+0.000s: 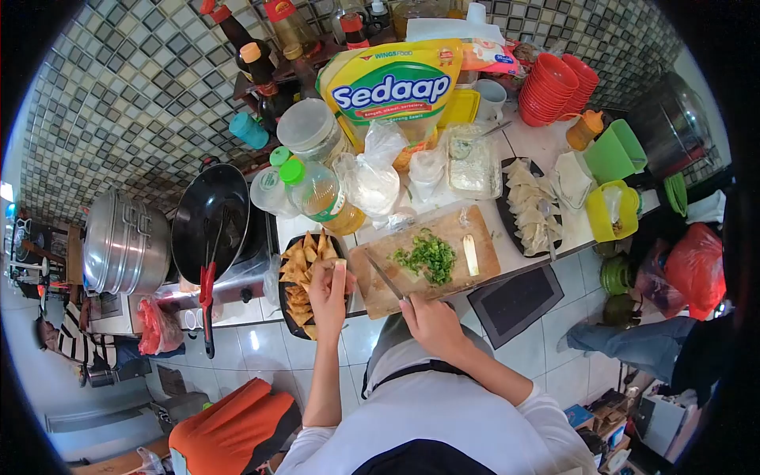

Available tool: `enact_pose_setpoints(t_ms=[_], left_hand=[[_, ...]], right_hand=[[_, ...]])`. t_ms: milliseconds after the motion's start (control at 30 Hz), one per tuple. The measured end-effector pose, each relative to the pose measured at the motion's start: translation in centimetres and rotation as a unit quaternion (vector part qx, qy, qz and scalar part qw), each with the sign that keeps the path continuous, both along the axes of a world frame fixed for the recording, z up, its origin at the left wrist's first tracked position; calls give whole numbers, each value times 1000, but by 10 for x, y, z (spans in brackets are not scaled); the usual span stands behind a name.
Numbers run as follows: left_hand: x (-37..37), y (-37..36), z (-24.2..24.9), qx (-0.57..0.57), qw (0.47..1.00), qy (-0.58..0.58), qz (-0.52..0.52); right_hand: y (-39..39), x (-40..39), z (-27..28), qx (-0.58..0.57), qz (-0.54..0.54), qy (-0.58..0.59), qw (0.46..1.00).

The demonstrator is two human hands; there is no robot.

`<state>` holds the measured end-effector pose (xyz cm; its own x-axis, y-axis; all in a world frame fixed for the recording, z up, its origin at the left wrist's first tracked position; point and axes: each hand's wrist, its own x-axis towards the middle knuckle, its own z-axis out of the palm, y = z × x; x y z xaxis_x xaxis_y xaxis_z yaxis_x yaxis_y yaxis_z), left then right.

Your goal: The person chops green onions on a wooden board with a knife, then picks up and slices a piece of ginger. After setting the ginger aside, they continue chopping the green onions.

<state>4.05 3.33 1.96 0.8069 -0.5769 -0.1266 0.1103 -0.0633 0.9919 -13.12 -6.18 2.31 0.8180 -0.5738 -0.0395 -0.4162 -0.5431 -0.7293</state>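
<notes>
My left hand is raised over the right edge of a black tray of golden fried triangles. Its fingers are pinched around a small pale piece. In my right hand is the handle end of a knife, whose blade points up and left over the wooden cutting board. Chopped green leaves lie in a pile on the board, right of the blade. A whitish, elongated piece rests near the board's right side.
Behind the board are a green-capped bottle, bagged white powder and a yellow Sedaap pouch. A black wok sits on the stove at left. Pale wrappers fill a dark plate at right. Another person's leg shows far right.
</notes>
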Motion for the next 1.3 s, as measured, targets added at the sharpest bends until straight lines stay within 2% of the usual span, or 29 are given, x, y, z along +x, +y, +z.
enact_pose_setpoints(t_ms=[200,333,467,533,667,733,967,1067,1133,1300], left_hand=[[-8,7,-17,109,992,-59,-27],[-11,-2,-15,137,981,-130,-46],[-17,-14,-8,136,981,-128,-59],[-19,-18,-11,101,949,-293,-54],[-20,-18,-5,117,943,-302,-74],[-20,-19,-5,129,946,-284,-87],[-23,-19,-3,144,947,-276,-83],[-24,-18,-8,139,960,-234,-68],[-25,-20,-5,122,958,-247,-78],[-31,-25,1,151,936,-303,-99]], right_hand=[[-9,-16,-3,22,-78,99,992],[-19,-40,7,3,-130,105,986],[-22,-53,7,43,-145,67,986],[-20,-53,12,44,-143,34,988],[-14,-50,16,37,-105,28,993],[-10,-52,6,-3,-43,11,999],[-23,-64,6,11,-150,35,988],[-20,-58,11,-10,-116,26,993],[-16,-50,10,-22,-64,-33,997],[-18,-50,8,-34,-67,13,997]])
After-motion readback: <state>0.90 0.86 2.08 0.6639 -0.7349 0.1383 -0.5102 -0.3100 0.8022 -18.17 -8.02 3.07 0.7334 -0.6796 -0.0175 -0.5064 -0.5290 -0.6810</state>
